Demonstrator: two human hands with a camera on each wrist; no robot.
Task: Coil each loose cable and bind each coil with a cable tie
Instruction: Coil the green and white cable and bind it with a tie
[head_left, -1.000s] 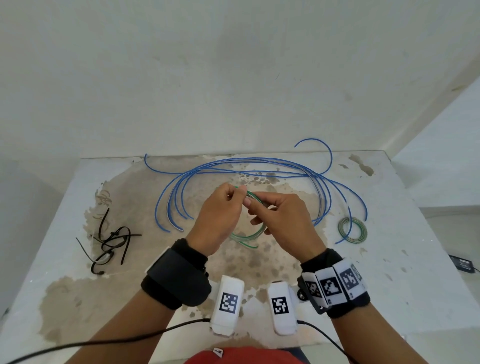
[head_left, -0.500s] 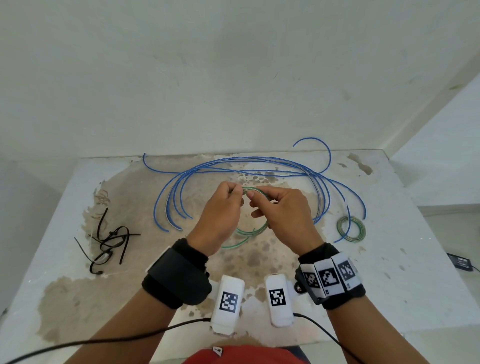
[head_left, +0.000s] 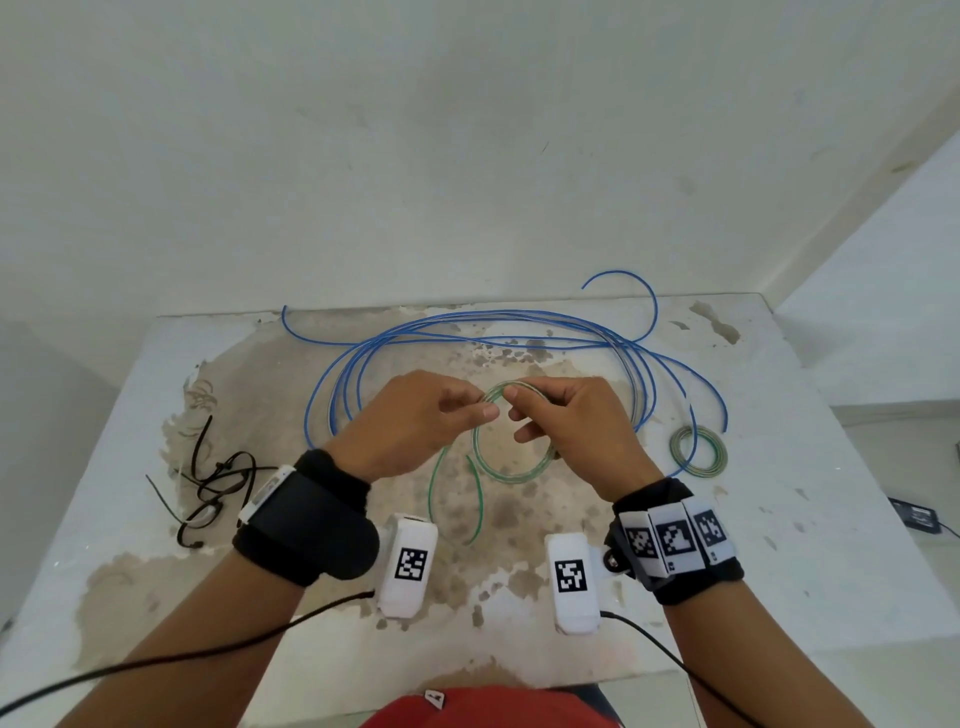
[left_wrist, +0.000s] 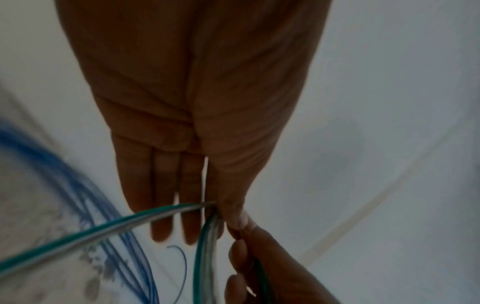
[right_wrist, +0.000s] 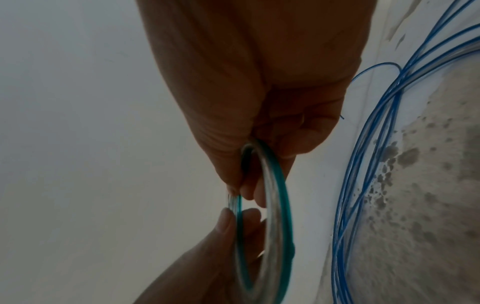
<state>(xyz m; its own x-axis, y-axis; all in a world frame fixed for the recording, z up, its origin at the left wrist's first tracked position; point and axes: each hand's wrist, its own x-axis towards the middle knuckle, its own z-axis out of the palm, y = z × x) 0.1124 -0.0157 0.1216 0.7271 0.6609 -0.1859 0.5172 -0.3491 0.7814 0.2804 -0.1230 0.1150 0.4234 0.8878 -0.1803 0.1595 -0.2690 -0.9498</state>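
Observation:
A thin green cable (head_left: 511, 470) is partly wound into a small coil held above the table's middle. My left hand (head_left: 415, 421) pinches the coil's top between thumb and forefinger, and my right hand (head_left: 566, 421) pinches it just beside. In the left wrist view the green cable (left_wrist: 205, 246) runs under my thumb. The right wrist view shows the green coil (right_wrist: 272, 205) hanging from my fingers. Its loose tail (head_left: 434, 499) trails down toward me. A long blue cable (head_left: 467, 332) lies in wide loose loops behind. Black cable ties (head_left: 213, 483) lie in a heap at the left.
A small green coil (head_left: 698, 451) lies flat on the table at the right, by the blue loops. The stained white table (head_left: 156, 597) stands against a white wall. A dark small device (head_left: 917, 515) lies on the floor at the right.
Both hands have drawn slightly apart and the green coil now hangs as a fuller loop between them. More of its tail trails toward me.

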